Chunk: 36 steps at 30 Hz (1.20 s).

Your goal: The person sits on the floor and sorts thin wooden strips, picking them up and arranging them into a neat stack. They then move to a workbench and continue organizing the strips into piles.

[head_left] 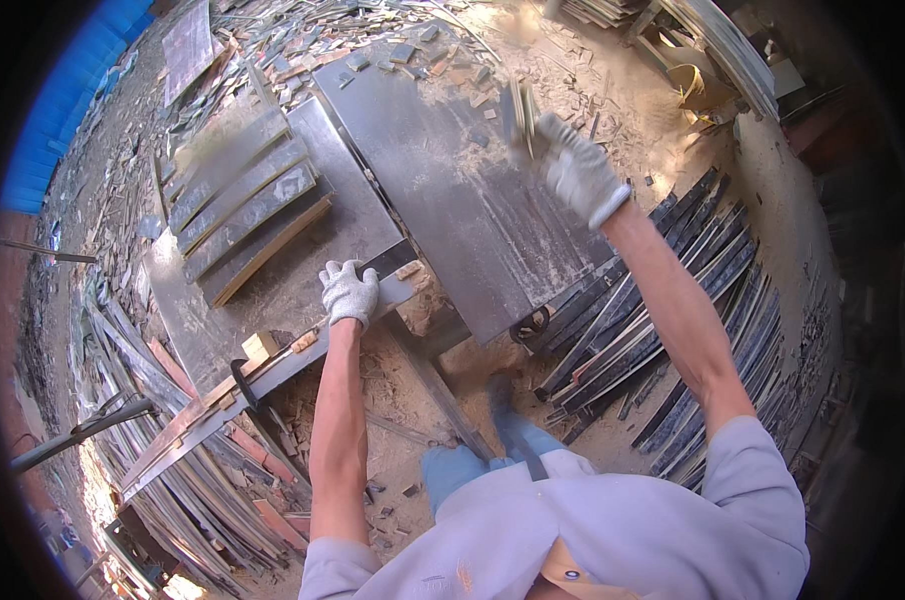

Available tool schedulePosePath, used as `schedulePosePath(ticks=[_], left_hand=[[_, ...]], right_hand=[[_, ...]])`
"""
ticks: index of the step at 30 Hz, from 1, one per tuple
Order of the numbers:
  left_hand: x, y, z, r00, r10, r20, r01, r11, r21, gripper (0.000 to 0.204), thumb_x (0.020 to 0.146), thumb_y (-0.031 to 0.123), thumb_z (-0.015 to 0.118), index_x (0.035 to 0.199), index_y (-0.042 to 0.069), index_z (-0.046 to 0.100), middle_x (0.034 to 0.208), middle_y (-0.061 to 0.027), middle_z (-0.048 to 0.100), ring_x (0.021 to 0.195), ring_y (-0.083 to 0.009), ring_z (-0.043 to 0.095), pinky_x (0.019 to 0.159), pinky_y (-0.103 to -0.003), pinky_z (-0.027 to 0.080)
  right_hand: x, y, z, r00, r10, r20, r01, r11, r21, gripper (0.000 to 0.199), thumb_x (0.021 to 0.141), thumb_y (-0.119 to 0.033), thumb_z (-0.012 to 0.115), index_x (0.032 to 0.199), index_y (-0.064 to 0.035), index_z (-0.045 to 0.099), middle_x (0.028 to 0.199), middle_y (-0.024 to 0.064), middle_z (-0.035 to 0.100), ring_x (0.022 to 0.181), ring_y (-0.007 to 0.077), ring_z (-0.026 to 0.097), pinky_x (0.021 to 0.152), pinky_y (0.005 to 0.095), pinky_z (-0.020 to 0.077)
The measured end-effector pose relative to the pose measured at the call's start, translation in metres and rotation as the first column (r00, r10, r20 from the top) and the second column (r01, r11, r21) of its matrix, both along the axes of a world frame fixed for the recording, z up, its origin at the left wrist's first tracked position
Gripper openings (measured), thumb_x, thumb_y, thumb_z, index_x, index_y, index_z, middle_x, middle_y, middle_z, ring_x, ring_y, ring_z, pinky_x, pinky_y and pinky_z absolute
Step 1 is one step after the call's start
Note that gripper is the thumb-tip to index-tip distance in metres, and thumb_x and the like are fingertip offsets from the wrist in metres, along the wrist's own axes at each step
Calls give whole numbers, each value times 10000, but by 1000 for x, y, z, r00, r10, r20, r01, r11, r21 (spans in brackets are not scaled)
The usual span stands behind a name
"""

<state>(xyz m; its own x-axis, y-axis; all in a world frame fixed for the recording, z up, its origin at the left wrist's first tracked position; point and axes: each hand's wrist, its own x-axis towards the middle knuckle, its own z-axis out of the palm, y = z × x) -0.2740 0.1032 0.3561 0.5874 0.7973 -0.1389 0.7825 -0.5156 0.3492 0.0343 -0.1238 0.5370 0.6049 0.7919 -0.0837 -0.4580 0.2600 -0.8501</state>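
My right hand [580, 172], in a pale knit glove, is raised over the right part of a steel work table [443, 160]. It is closed on a few short thin wooden strips [522, 118], blurred by motion. My left hand [351, 292], gloved likewise, lies fingers apart at the table's near edge, by a long metal guide bar [273, 365]. Beside its fingertips is a short dark strip [387, 259]. Farther left on the table, several dark-faced plywood boards [248, 215] lie side by side.
A narrow slot [358, 155] splits the tabletop. A black clamp [245, 385] and small wood block [260, 347] sit at the guide bar. Long strips lie heaped at right [703, 310] and lower left [188, 490]. Offcuts [403, 52] litter the far end.
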Motion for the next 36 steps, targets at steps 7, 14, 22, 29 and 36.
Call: schedulePosePath(ticks=[7, 14, 22, 29, 36], left_hand=[[-16, 34, 29, 909, -291, 297, 258, 955, 147, 424, 675, 101, 887, 1030, 86, 655, 1057, -137, 621, 1036, -363, 583, 929, -461, 482], [38, -12, 188, 618, -623, 480, 479, 782, 399, 435, 683, 31, 875, 1064, 118, 683, 1073, -77, 717, 1016, -306, 663, 883, -431, 518], [81, -64, 239, 690, 70, 720, 523, 639, -564, 635, 778, 20, 888, 1361, 25, 638, 1217, -100, 725, 1101, -201, 696, 959, -353, 573], [104, -139, 230, 583, 413, 699, 767, 4, -642, 1188, 784, 517, 899, 1667, 97, 224, 1553, -138, 486, 1427, -334, 494, 1223, -541, 371], [92, -213, 209, 773, 324, 546, 603, -108, -790, 574, 1031, 223, 697, 1547, 136, 461, 1227, -125, 698, 1012, -275, 743, 878, -455, 634]], right_hand=[[-11, 35, 26, 703, 166, 691, 140, 921, -364, 836, 846, -320, 894, 1530, -41, 500, 1442, 154, 625, 1348, 258, 591, 1139, 404, 504], [-81, 3, -15, 359, 185, 915, 63, 973, -222, 664, 767, -56, 801, 1411, -116, 648, 1316, 158, 685, 1182, 344, 665, 996, 432, 562], [-81, -68, 52, 723, 2, 691, 238, 938, -252, 609, 906, -190, 825, 1450, -37, 595, 1258, 163, 729, 1126, 227, 716, 962, 346, 567], [-152, -143, 42, 788, -240, -567, 209, 971, -121, 310, 1019, -209, 682, 1265, -21, 659, 981, 83, 722, 781, 151, 701, 616, 261, 553], [-267, -192, 32, 787, -427, -444, 338, 902, -269, 515, 1018, -391, 690, 1363, -16, 617, 1057, 86, 724, 908, 185, 712, 723, 315, 588]])
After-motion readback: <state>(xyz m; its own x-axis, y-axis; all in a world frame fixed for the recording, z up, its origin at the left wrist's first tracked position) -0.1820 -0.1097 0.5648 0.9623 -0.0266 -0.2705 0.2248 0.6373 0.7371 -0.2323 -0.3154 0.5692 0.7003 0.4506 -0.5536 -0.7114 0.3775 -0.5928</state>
